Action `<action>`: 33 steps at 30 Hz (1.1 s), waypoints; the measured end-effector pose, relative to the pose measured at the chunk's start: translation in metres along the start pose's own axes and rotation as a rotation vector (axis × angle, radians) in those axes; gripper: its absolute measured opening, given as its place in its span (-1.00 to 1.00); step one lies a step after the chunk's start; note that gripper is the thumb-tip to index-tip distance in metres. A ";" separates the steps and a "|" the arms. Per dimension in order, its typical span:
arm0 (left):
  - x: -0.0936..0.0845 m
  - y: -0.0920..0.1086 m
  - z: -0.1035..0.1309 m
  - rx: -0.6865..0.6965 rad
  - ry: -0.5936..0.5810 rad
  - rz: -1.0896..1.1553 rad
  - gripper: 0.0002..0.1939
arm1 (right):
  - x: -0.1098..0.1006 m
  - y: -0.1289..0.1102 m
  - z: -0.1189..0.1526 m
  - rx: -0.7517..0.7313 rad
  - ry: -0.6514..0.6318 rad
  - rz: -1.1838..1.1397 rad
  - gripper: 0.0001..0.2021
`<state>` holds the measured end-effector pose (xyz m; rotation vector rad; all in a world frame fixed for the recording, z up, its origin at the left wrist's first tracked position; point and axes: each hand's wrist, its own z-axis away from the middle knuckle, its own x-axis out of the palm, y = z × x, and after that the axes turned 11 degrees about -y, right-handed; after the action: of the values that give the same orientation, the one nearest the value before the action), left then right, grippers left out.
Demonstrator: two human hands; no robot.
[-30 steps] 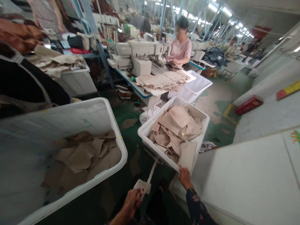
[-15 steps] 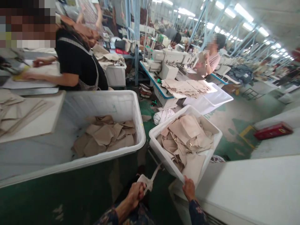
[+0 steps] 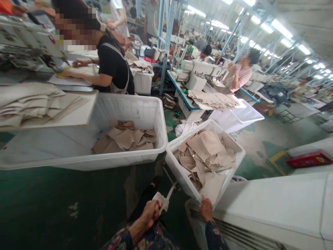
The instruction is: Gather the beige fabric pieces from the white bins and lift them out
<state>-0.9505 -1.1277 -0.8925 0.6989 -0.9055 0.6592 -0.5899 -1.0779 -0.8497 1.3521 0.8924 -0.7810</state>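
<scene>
A white bin (image 3: 179, 177) is standing right in front of the wearer, near the middle of the view, and loose beige pieces (image 3: 205, 149) are filling it in a jumbled heap, one broad piece lying flat toward the near end. The right hand (image 3: 206, 209) is grasping the bin's rim at its near end, the fingers curling over the edge. The left hand (image 3: 151, 212) is clenching a pale strap (image 3: 161, 200), its fingers closing tightly around it, and a narrow length of that strap is running up toward the bin's underside. To the left, a larger white bin (image 3: 125, 161) is standing just beside the first, corner to corner; whether they are touching I cannot tell. More beige pieces (image 3: 125, 139) are lying in its right end. A white cabinet (image 3: 281, 205) is standing to the right, with a red box (image 3: 309, 158) lying beyond it. Farther back, a stack of flat pieces (image 3: 213, 99) is resting on a blue-edged surface (image 3: 189, 103) beside a sewing machine (image 3: 204, 69), where a person in pink (image 3: 245, 76) is holding up a piece. At left, a person in black (image 3: 110, 64) is working at another machine.
</scene>
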 end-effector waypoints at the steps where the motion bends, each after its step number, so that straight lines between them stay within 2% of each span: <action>1: -0.002 -0.001 0.005 -0.005 0.005 0.001 -0.74 | 0.001 -0.002 0.004 -0.009 0.015 0.003 -0.83; 4: -0.011 -0.001 0.017 -0.013 0.025 0.003 -0.72 | 0.005 -0.010 0.018 -0.042 0.055 0.009 -0.72; 8: -0.034 0.012 0.029 -0.031 0.033 -0.022 -0.66 | 0.008 -0.032 0.039 -0.069 0.102 -0.015 -0.62; 17: -0.095 0.064 0.053 -0.200 -0.051 -0.193 -0.60 | 0.015 -0.106 0.092 0.000 0.173 -0.053 -0.54; 23: -0.128 0.090 0.070 -0.236 -0.094 -0.312 -0.60 | 0.015 -0.150 0.132 -0.015 0.239 -0.078 -0.51; 28: -0.153 0.095 0.091 -0.188 -0.085 -0.368 -0.63 | 0.013 -0.183 0.156 -0.042 0.319 -0.099 -0.51; 33: -0.170 0.079 0.118 -0.120 -0.048 -0.361 -0.62 | 0.009 -0.212 0.171 -0.063 0.355 -0.157 -0.40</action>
<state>-1.1435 -1.2073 -0.9680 0.7485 -0.8281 0.2667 -0.7582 -1.2642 -0.9558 1.4002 1.3047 -0.6336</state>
